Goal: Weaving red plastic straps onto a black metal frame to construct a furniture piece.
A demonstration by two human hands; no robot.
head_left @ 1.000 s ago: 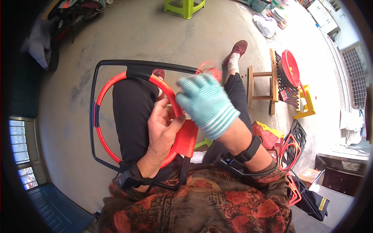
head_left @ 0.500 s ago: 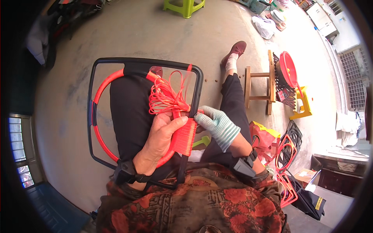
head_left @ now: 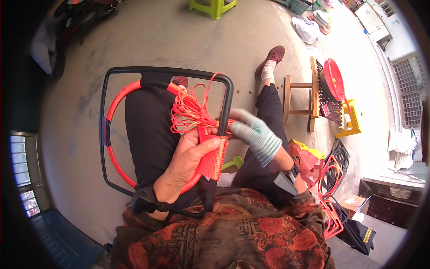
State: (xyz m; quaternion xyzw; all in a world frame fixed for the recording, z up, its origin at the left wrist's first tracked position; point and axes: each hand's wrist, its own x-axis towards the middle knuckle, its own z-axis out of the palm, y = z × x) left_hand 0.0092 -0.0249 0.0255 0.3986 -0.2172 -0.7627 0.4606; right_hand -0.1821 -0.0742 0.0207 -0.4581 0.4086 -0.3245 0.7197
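Likely winding step: left hand (head_left: pixel 187 154) grips red wrap (head_left: pixel 213 162) on frame (head_left: pixel 227 101) across left leg (head_left: pixel 145 130), cord bundle (head_left: pixel 191 117) just beyond, gloved right hand (head_left: pixel 256 138) blurred beside frame, can't tell if holding cord; next turn probably needs it taut

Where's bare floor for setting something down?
Bare floor: left of the black frame, and between it and the green stool. Crowded: right side, with wooden stool, red basket, yellow stool; also the frame's right bar, amid left hand, red cord and gloved right hand.
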